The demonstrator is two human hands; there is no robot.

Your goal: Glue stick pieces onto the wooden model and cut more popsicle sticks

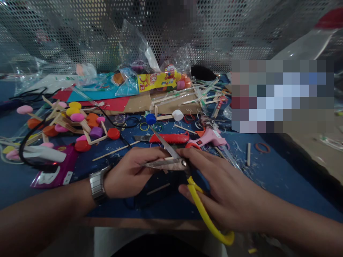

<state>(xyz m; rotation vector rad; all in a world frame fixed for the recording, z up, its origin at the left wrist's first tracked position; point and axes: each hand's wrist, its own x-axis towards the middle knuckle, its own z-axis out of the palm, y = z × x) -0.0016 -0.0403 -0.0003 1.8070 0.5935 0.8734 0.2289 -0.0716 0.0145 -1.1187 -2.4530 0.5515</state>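
Observation:
My right hand is closed round scissors with yellow handles, and their blades stand apart. The blades reach left toward my left hand, which is closed in a pinch. A short pale end of a wooden stick shows between the blades beside my left fingertips; the rest of it is hidden by the hand. Just beyond the hands lie a red utility knife and a pink glue gun. A loose thin stick is on the blue table, left of the knife.
At the left, a stick structure with coloured caps stands by a purple packet and a white plug adapter. Behind lie cardboard, a yellow-labelled bag and more sticks. A perforated metal screen closes the back.

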